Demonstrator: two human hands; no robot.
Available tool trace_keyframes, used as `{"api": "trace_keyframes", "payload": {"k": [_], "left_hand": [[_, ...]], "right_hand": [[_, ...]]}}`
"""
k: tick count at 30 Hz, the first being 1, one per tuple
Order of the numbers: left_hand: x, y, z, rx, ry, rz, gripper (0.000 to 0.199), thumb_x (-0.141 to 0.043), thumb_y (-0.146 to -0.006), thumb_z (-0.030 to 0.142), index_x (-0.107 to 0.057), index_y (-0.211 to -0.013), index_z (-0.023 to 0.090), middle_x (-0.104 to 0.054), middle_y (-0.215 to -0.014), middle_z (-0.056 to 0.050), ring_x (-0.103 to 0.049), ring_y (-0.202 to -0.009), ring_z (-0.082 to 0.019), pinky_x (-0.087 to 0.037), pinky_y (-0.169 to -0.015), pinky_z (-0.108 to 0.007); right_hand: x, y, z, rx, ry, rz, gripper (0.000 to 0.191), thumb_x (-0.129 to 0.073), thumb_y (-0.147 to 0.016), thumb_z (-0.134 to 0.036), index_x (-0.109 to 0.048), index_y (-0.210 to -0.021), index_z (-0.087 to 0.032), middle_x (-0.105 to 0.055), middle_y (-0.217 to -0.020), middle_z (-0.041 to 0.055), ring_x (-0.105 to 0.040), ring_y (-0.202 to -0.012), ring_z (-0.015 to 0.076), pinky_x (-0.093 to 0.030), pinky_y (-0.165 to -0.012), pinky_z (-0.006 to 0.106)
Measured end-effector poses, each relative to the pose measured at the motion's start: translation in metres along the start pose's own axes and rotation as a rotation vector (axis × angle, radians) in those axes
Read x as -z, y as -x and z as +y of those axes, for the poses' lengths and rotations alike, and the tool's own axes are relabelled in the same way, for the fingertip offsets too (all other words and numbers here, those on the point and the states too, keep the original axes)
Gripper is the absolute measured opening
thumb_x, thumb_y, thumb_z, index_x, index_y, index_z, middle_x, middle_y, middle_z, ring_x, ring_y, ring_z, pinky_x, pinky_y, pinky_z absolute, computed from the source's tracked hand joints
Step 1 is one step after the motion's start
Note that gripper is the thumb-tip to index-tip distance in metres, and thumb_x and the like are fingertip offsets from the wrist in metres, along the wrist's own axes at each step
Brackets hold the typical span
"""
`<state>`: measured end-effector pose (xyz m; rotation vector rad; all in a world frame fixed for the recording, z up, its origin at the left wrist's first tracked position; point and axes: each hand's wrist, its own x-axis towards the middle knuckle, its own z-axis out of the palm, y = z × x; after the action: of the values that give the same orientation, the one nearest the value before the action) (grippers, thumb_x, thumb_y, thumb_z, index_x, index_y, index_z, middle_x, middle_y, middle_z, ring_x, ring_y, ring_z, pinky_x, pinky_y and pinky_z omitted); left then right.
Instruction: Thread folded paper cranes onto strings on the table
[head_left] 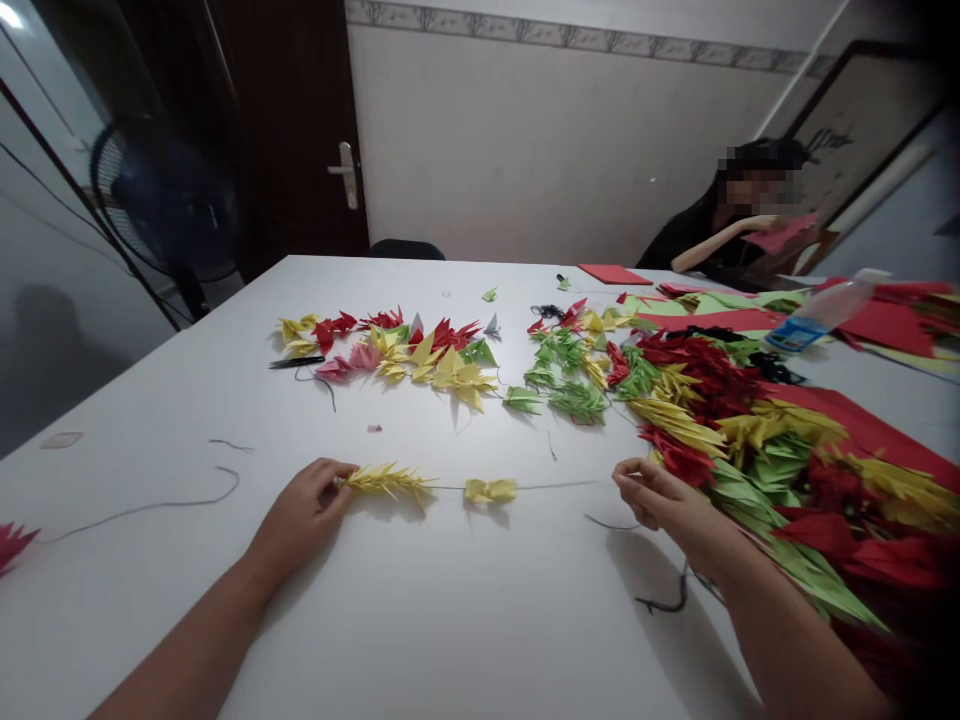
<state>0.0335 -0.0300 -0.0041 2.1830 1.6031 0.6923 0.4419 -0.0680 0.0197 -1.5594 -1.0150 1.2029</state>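
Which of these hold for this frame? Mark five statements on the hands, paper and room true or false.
1. The left hand is at the left end of a bunch of yellow paper. True.
2. The string between the two hands carries red pieces. False: the pieces on it are yellow.
3. The string runs toward the right hand. True.
4. The bottle is on the left side of the table. False: it is on the right.
5. A fan is left of the door handle. True.
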Motion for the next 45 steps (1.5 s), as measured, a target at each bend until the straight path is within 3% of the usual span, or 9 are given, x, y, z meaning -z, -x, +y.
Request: {"api": "trace_keyframes", "payload": {"k": [6,12,16,20,23,27,30,37,45], "left_hand": [[0.000,0.000,0.000,0.020,0.010,-0.011,0.027,-0.041,-0.081,0.034,-0.058,-0.099,0.020,-0.059,-0.097,-0.004,-0.056,-0.083,-0.017,-0.046,-0.075,-0.031],[0.001,0.000,0.001,0.015,0.030,-0.017,0.027,-0.042,-0.081,0.034,-0.058,-0.097,0.021,-0.059,-0.096,-0.004,-0.056,-0.081,-0.017,-0.047,-0.072,-0.029],[0.000,-0.001,0.002,0.026,0.035,-0.007,0.028,-0.042,-0.081,0.036,-0.058,-0.097,0.020,-0.059,-0.096,-0.005,-0.056,-0.080,-0.017,-0.047,-0.071,-0.029],[-0.001,0.000,0.000,0.040,0.017,0.020,0.029,-0.042,-0.080,0.036,-0.054,-0.101,0.020,-0.059,-0.094,-0.004,-0.056,-0.078,-0.016,-0.046,-0.071,-0.029],[-0.002,0.001,-0.001,0.083,0.010,0.065,0.031,-0.043,-0.078,0.034,-0.049,-0.105,0.020,-0.060,-0.092,-0.003,-0.056,-0.075,-0.016,-0.046,-0.068,-0.028],[-0.001,0.002,0.001,0.114,-0.005,0.084,0.027,-0.043,-0.078,0.036,-0.049,-0.099,0.020,-0.060,-0.085,-0.002,-0.056,-0.073,-0.016,-0.046,-0.066,-0.028],[-0.001,0.002,0.001,0.104,-0.044,0.075,0.026,-0.041,-0.080,0.036,-0.052,-0.096,0.020,-0.060,-0.080,-0.002,-0.056,-0.070,-0.016,-0.045,-0.063,-0.028],[-0.002,-0.002,-0.005,0.008,-0.064,0.074,0.026,-0.036,-0.083,0.034,-0.055,-0.093,0.020,-0.061,-0.087,-0.004,-0.056,-0.081,-0.018,-0.046,-0.069,-0.030],[-0.004,-0.004,-0.009,-0.035,-0.021,0.062,0.029,-0.035,-0.085,0.036,-0.056,-0.095,0.020,-0.060,-0.096,-0.005,-0.054,-0.093,-0.020,-0.043,-0.084,-0.035]], "right_hand": [[0.019,-0.005,0.003,-0.030,-0.155,-0.005,0.041,-0.077,-0.050,-0.038,-0.054,-0.079,-0.019,-0.044,-0.047,-0.0077,-0.037,-0.042,0.0045,-0.030,-0.039,0.016],[0.039,-0.020,0.001,-0.067,-0.476,0.189,0.032,-0.076,-0.044,-0.021,-0.057,-0.070,-0.020,-0.054,-0.059,-0.0046,-0.047,-0.046,0.0054,-0.041,-0.041,0.016],[0.036,-0.025,0.002,0.165,-0.277,0.358,0.029,-0.067,-0.053,-0.034,-0.059,-0.076,-0.020,-0.062,-0.088,0.0038,-0.060,-0.080,0.0163,-0.051,-0.069,0.028],[-0.003,-0.013,0.000,0.457,0.264,0.522,0.035,-0.054,-0.070,-0.045,-0.056,-0.094,-0.020,-0.058,-0.104,0.0096,-0.053,-0.101,0.0245,-0.042,-0.088,0.045],[-0.055,-0.001,0.001,0.786,0.660,0.325,0.035,-0.048,-0.080,-0.041,-0.053,-0.107,-0.020,-0.054,-0.114,0.0114,-0.047,-0.111,0.0248,-0.036,-0.094,0.046],[-0.118,0.000,0.004,0.957,0.979,-0.055,0.046,-0.050,-0.082,-0.035,-0.043,-0.125,-0.020,-0.049,-0.125,0.0116,-0.044,-0.114,0.0253,-0.039,-0.094,0.044],[-0.137,-0.009,0.005,1.001,1.093,-0.211,0.038,-0.042,-0.086,-0.025,-0.046,-0.124,-0.021,-0.055,-0.119,0.0097,-0.052,-0.103,0.0223,-0.045,-0.086,0.039],[-0.104,-0.021,0.006,0.897,1.187,-0.308,0.035,-0.032,-0.091,-0.024,-0.051,-0.120,-0.023,-0.059,-0.113,0.0077,-0.061,-0.085,0.0159,-0.050,-0.071,0.027],[-0.061,-0.023,0.009,0.851,1.223,-0.229,0.042,-0.033,-0.089,-0.022,-0.040,-0.130,-0.023,-0.061,-0.114,0.0074,-0.062,-0.090,0.0185,-0.051,-0.072,0.032]]}}
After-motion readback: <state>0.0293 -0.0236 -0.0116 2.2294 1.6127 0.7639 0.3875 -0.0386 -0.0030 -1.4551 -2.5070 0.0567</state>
